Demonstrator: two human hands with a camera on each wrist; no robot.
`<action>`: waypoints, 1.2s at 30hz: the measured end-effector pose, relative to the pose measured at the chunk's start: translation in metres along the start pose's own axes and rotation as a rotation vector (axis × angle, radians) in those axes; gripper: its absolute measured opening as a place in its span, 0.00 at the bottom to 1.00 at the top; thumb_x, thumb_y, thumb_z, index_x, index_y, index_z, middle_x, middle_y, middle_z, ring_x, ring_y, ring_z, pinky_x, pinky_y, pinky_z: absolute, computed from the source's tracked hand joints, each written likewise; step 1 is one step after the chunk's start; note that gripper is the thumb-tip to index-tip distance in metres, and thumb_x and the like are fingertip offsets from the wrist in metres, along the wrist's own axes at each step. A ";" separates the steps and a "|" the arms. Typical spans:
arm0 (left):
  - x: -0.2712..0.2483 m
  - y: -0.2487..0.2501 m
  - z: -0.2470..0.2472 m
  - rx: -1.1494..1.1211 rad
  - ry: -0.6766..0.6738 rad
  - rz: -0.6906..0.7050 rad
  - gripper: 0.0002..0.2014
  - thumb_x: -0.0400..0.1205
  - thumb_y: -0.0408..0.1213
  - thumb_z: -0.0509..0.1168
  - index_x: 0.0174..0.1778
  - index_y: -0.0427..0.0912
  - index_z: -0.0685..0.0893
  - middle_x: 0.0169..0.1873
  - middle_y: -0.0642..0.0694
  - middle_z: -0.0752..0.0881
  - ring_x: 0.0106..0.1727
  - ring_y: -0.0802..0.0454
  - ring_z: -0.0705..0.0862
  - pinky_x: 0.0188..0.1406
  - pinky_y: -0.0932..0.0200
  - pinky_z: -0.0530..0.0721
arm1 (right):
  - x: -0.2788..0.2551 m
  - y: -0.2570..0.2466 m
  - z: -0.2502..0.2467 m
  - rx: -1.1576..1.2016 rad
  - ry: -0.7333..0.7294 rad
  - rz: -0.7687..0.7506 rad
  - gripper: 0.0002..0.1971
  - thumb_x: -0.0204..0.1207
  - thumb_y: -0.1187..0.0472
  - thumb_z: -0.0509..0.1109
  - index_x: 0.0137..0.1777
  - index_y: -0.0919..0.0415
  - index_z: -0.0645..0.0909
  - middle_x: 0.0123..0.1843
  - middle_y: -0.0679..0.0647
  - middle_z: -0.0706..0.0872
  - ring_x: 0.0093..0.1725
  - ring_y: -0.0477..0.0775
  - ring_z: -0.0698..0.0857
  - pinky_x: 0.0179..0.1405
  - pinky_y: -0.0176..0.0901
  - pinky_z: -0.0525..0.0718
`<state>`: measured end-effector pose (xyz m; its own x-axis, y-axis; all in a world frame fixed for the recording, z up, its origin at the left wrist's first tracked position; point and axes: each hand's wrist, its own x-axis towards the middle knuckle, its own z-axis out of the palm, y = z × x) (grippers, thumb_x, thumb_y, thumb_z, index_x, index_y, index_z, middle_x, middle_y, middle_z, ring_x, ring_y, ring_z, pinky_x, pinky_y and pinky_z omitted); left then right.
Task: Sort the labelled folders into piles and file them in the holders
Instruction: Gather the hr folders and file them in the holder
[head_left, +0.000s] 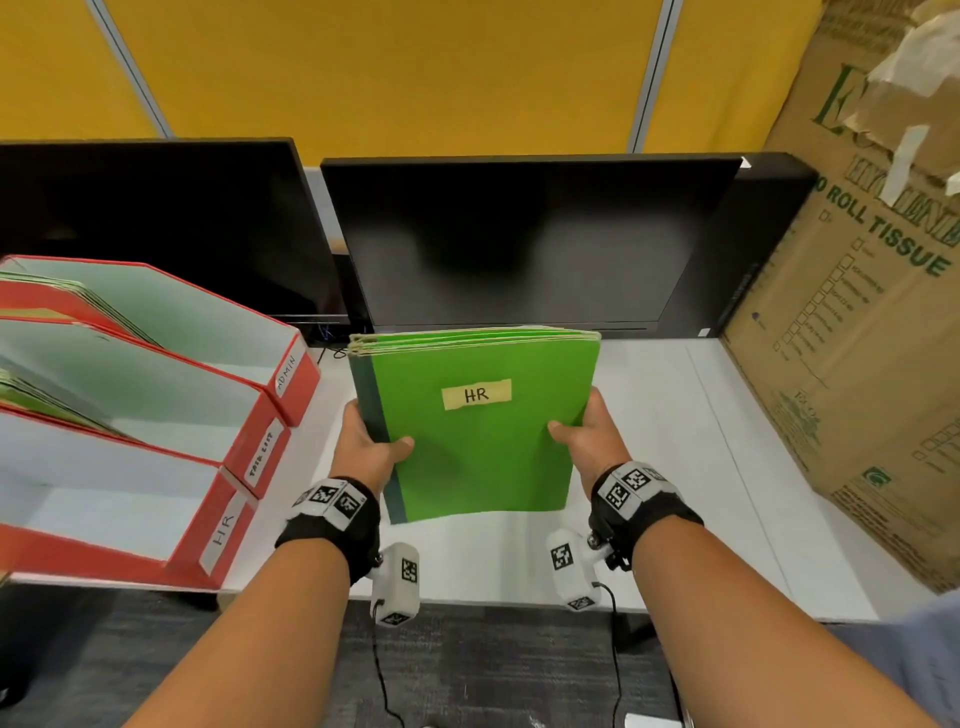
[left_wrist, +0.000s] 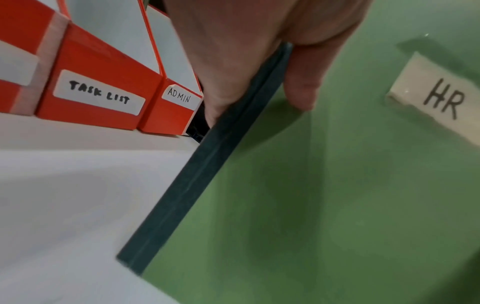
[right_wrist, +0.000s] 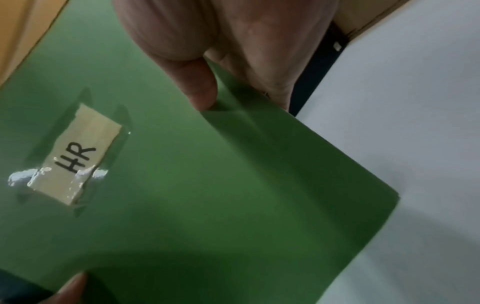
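So the person has a stack of thin green card folders (head_left: 483, 431) with a taped "HR" label (head_left: 476, 394) held up on edge over the white desk (head_left: 675, 467), right in front of a dark monitor (head_left: 519, 239). The left hand (head_left: 363, 447) grips the dark green spine side and the right hand (head_left: 587, 441) pinches the open side, thumbs on the front cover. Card like this looks light but floppy, and the sheets could fan or slide apart, so squeezing both side edges seems the sensible hold. Count-wise: several folders, maybe four or five, hard to tell from the top edges. Three red cardboard holders (head_left: 249, 415) sit left, marked ADMIN, TASK LIST and HR; the HR holder (head_left: 218, 530) looks unfilled.
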<state>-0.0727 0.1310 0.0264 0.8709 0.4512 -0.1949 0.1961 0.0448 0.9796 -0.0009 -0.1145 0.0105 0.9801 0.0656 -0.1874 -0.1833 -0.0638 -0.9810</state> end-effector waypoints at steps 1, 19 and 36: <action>0.000 -0.005 -0.001 0.025 -0.001 0.001 0.29 0.70 0.19 0.71 0.55 0.56 0.75 0.53 0.46 0.87 0.54 0.43 0.86 0.58 0.32 0.83 | -0.001 0.006 0.000 -0.034 -0.006 0.003 0.25 0.73 0.74 0.66 0.63 0.46 0.72 0.60 0.52 0.85 0.61 0.57 0.84 0.66 0.64 0.79; 0.011 -0.018 -0.014 0.289 0.136 0.000 0.23 0.76 0.29 0.70 0.65 0.44 0.71 0.55 0.45 0.84 0.56 0.44 0.83 0.63 0.43 0.81 | -0.002 0.004 -0.006 -0.426 -0.153 -0.090 0.16 0.76 0.68 0.66 0.59 0.49 0.83 0.56 0.50 0.89 0.57 0.53 0.86 0.65 0.53 0.82; 0.010 0.071 -0.170 0.153 0.472 0.163 0.27 0.78 0.29 0.66 0.72 0.48 0.68 0.60 0.46 0.83 0.59 0.43 0.83 0.63 0.43 0.82 | -0.054 -0.123 0.137 -0.397 -0.449 -0.382 0.15 0.82 0.66 0.61 0.65 0.52 0.78 0.55 0.54 0.86 0.47 0.54 0.88 0.34 0.54 0.90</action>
<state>-0.1270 0.2898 0.1021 0.6046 0.7957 0.0373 0.1691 -0.1741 0.9701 -0.0419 0.0263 0.1345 0.8285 0.5544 0.0791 0.2919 -0.3070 -0.9058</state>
